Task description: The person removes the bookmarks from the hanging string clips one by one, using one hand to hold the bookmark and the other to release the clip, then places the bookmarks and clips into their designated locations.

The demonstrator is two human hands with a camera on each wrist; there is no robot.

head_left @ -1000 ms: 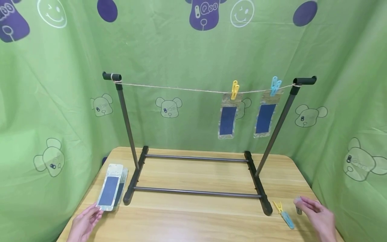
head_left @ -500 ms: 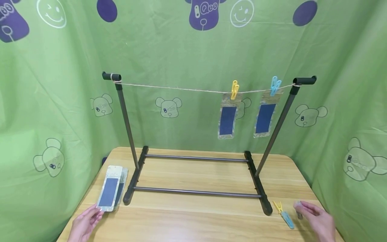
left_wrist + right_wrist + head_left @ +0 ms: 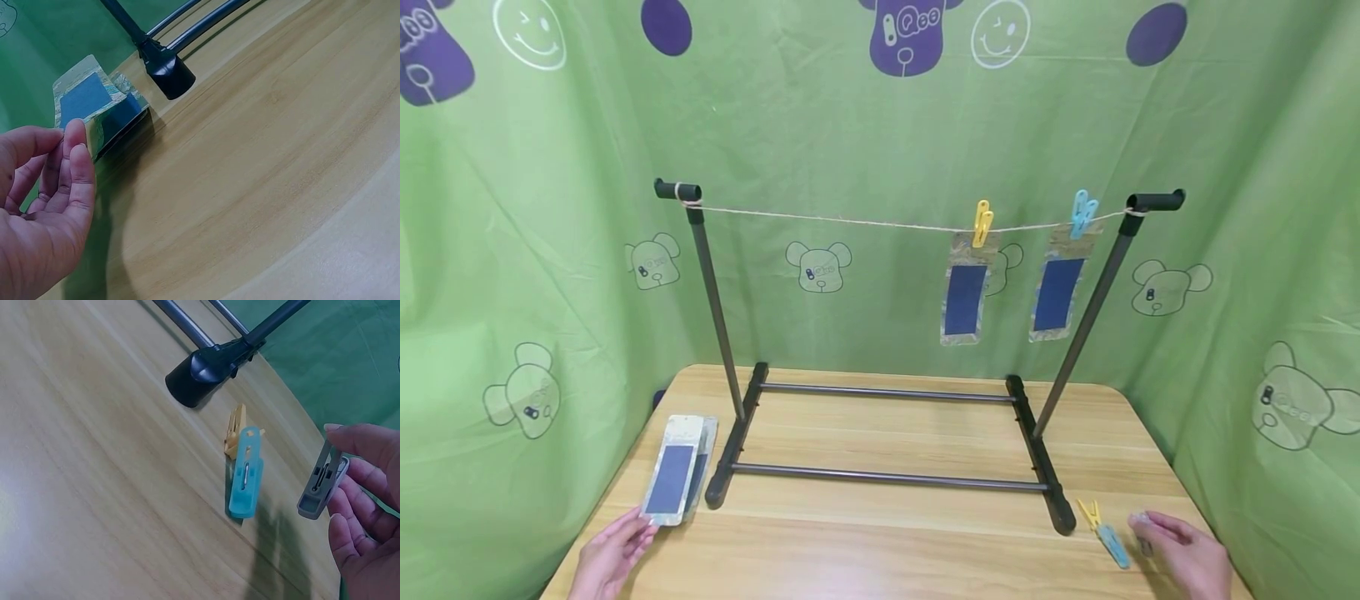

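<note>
My left hand point(image 3: 638, 528) lies at the table's front left, its fingertips point(image 3: 76, 140) touching the near end of the top foil pouch point(image 3: 84, 100) with a blue panel. That pouch point(image 3: 672, 477) sits on another one beside the rack's left foot. At the front right, my right hand point(image 3: 1144, 527) pinches a grey clothespin point(image 3: 322, 484) between thumb and fingers, just above the wood. A blue clothespin point(image 3: 245, 481) and a yellow one point(image 3: 236, 428) lie on the table to its left, next to the rack's right foot point(image 3: 200, 375).
A black rack point(image 3: 887, 478) stands mid-table with a string point(image 3: 835, 220) between its posts. Two pouches point(image 3: 966, 296) point(image 3: 1058, 292) hang from it at the right, clipped by a yellow peg point(image 3: 982, 222) and a blue peg point(image 3: 1082, 212). Green cloth walls surround the table.
My right hand has sunk a little lower toward the table with the grey clothespin. The top pouch has dropped slightly; my left hand has barely moved.
</note>
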